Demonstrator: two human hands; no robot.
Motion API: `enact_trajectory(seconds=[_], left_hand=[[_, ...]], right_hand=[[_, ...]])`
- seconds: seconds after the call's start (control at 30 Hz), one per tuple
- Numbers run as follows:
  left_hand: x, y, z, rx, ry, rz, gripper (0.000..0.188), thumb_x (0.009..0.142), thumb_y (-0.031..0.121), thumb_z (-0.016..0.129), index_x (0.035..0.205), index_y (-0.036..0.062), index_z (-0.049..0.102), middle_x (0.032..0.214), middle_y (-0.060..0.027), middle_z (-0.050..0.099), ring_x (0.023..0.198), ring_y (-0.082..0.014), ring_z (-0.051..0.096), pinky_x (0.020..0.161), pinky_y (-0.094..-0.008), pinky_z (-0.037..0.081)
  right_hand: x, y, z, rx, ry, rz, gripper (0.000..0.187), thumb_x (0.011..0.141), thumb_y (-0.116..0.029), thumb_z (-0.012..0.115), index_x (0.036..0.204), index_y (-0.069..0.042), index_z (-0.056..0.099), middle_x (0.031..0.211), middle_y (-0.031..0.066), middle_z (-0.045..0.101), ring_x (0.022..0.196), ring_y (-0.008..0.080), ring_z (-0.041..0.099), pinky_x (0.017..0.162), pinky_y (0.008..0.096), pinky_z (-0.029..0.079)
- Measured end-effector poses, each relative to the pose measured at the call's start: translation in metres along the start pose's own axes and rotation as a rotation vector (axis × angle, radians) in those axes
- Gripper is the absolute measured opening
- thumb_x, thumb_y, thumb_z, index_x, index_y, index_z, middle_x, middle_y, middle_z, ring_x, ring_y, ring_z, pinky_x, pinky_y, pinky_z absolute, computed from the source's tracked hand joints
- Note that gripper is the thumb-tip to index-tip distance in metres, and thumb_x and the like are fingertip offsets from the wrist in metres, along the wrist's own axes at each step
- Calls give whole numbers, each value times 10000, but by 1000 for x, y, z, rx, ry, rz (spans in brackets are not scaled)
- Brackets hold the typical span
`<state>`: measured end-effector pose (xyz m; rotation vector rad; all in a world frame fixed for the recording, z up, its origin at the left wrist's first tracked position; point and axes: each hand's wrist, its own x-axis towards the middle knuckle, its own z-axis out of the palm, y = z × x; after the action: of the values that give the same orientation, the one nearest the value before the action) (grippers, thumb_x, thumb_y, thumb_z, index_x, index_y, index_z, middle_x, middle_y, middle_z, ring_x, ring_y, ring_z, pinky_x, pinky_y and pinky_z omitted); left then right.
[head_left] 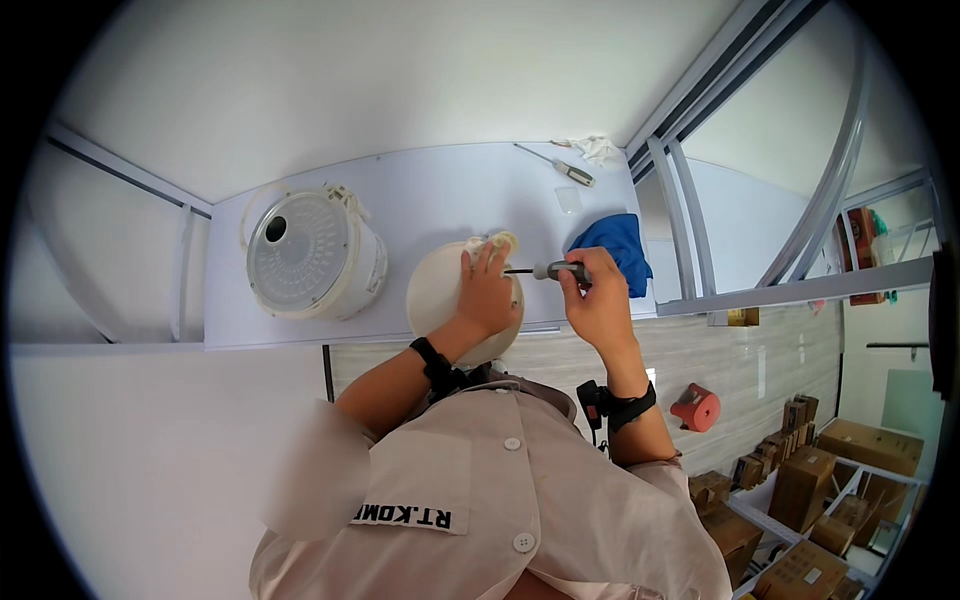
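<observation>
A round cream-white lid-like part [432, 285] lies at the table's front edge, partly overhanging it. My left hand [487, 295] rests on it with fingers stretched toward its far end, where a small cream fitting [508, 242] sticks out. In my right hand [600, 295] is a screwdriver [562, 271] with a grey handle, held level. Its dark shaft points left and reaches the part's right side beside my left fingers; the tip's exact contact is hidden. To the left stands a white round appliance [315, 250], resembling a rice cooker, with a perforated grey top and a dark round hole.
A second screwdriver [560, 165] lies at the far right of the table [400, 190], near a crumpled white cloth [597, 150] and a small clear sheet [568, 200]. Blue cloth [620, 250] sits beyond my right hand. A red stool [697, 408] and cardboard boxes [803, 485] are at right.
</observation>
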<state>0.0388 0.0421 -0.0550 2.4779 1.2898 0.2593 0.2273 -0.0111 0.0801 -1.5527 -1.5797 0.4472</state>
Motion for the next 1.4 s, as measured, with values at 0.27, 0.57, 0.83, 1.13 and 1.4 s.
enact_trajectory(seconds=[0.27,0.57,0.83,1.13,1.4], left_hand=[[-1,-1,1,-100,17,17,105,776,234,763,765,142,813,1681,-141,390,1596,-446,200,1234,-764,60],[0,-1,4,-90,35,11,100,813,225,754,737,185,805,1693,-84,398,1595,-462,194,1236,-759,33],[5,-8,-15,-181,129,-62,67,899,234,762,879,173,781,1606,-94,475,1511,-391,331,1164,-649,241],[31,-32,-44,-166,288,-230,84,959,209,725,1034,173,739,1237,-9,671,1173,-307,578,969,-532,402],[39,-37,-49,-244,264,-260,78,983,187,692,1032,159,746,1059,-20,714,1033,-301,622,939,-496,392]], right_hand=[[2,1,-4,-16,7,2,214,867,31,754,1066,-13,690,1007,145,688,791,328,699,642,372,545],[1,4,-6,4,14,-4,220,868,31,756,1072,-15,689,1002,144,685,786,323,699,639,377,544],[0,5,-13,9,27,-31,210,875,26,754,1070,-15,687,991,141,681,780,319,695,645,369,548],[4,-8,-14,91,-63,-150,177,885,22,744,1046,-5,678,977,144,678,812,329,689,693,372,562],[9,-1,-14,84,123,-199,182,899,0,757,1061,-20,676,1000,146,686,838,324,682,702,372,561]])
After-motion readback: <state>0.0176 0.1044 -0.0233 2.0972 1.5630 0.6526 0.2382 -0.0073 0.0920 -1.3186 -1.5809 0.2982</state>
